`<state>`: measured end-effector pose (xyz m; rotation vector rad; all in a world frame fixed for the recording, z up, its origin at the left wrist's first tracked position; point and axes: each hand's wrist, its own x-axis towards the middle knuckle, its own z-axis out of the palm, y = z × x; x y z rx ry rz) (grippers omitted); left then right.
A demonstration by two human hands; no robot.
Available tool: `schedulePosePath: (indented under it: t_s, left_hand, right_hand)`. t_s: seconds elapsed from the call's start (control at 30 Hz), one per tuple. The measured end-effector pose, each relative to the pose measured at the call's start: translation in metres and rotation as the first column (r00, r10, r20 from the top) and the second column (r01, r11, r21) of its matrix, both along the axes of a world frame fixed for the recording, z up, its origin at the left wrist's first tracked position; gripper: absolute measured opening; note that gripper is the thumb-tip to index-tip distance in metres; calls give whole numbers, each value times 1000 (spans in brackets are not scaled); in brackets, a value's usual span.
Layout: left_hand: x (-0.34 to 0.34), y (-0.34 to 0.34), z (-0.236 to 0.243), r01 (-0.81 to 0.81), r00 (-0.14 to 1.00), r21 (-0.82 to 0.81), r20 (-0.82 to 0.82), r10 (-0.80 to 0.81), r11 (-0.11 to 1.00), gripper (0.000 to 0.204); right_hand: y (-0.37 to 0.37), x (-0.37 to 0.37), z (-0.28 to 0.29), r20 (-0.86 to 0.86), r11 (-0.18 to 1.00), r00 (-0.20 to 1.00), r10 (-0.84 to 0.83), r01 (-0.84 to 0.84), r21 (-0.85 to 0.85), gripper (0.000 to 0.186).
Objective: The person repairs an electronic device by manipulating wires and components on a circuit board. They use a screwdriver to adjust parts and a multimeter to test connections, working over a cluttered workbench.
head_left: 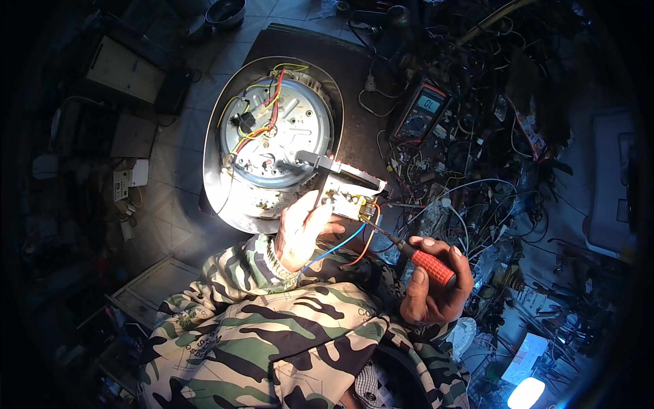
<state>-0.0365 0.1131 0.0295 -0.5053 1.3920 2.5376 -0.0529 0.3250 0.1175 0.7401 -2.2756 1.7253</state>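
My left hand point(300, 228) grips a small circuit board module point(344, 198), brightly lit, with a dark bar along its upper side. A blue wire point(334, 252) and an orange wire point(374, 235) trail from it towards my lap. My right hand point(439, 286) is closed around a red-handled screwdriver point(432, 267), whose thin dark shaft reaches up to the module's right end. Whether the tip touches it is too small to tell. Just beyond my left hand lies an oval metal appliance housing point(213, 160) with a round metal plate point(300, 109) and yellow, red and black wires inside.
The housing lies on a dark board point(364, 126). To its right, a multimeter point(422, 112) with a lit screen stands among tangled cables and scraps. Tools point(565, 320) crowd the lower right near a bright lamp point(526, 393). Boxes point(126, 71) stand at the left on the tiled floor.
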Motion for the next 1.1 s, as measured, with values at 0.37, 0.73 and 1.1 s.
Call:
schedulePosePath:
  t_s: [0.37, 0.73, 1.1]
  left_hand:
    - [2, 1, -3, 11, 1000, -4, -6, -11, 1000, 39]
    - [2, 2, -4, -3, 1000, -33, -16, 3, 999, 38]
    - [3, 2, -5, 10, 999, -37, -33, -11, 999, 38]
  right_hand:
    - [-5, -11, 6, -218, 954, 976, 15, 51, 296, 69]
    - [-13, -14, 26, -348, 805, 937, -11, 215, 553, 63]
    - [-13, -15, 29, -132, 885, 987, -89, 139, 445, 53]
